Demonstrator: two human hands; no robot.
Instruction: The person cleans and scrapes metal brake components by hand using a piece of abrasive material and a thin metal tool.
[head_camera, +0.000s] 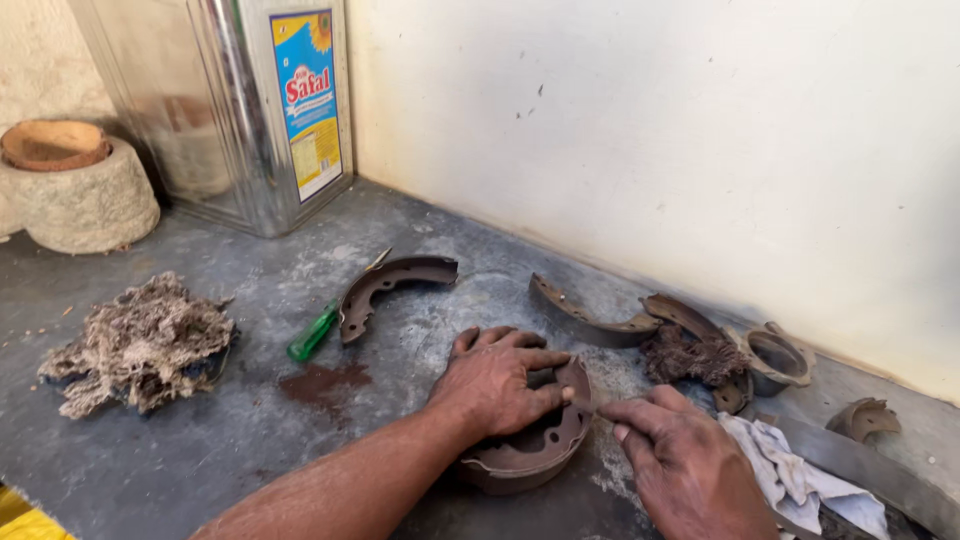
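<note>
My left hand lies flat on a curved, rusty brake shoe that rests on the grey floor, pressing it down. My right hand sits just to the right, fingers pinched on a small thin tool whose tip touches the shoe's outer lining near my left thumb; the tool is mostly hidden. Another brake shoe lies further back beside a green-handled screwdriver. Two more shoes lie near the wall.
A tangled wad of cotton waste lies at the left, a dark wet stain beside it. A large metal oil tin and a stone mortar stand at the back. A white rag, dark fibre wad and round metal part lie right.
</note>
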